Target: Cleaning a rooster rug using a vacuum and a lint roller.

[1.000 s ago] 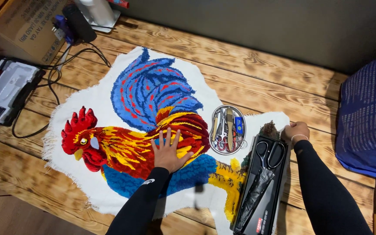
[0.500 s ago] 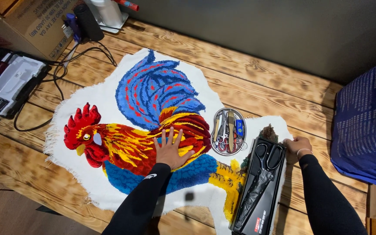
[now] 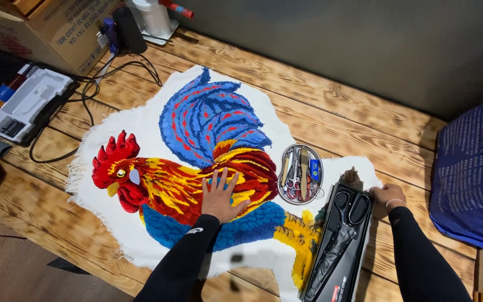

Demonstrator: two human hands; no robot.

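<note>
the left hand lies flat, fingers spread, on the rooster rug spread across the tabletop. the right hand pinches the rug's edge beside the scissors box. best to press evenly while tugging gently.

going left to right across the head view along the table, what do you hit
white tool case with black tray → red rooster head on the tufted rug → left hand → oval metal tray of small tools → black scissors box → right hand → blue bag
</note>
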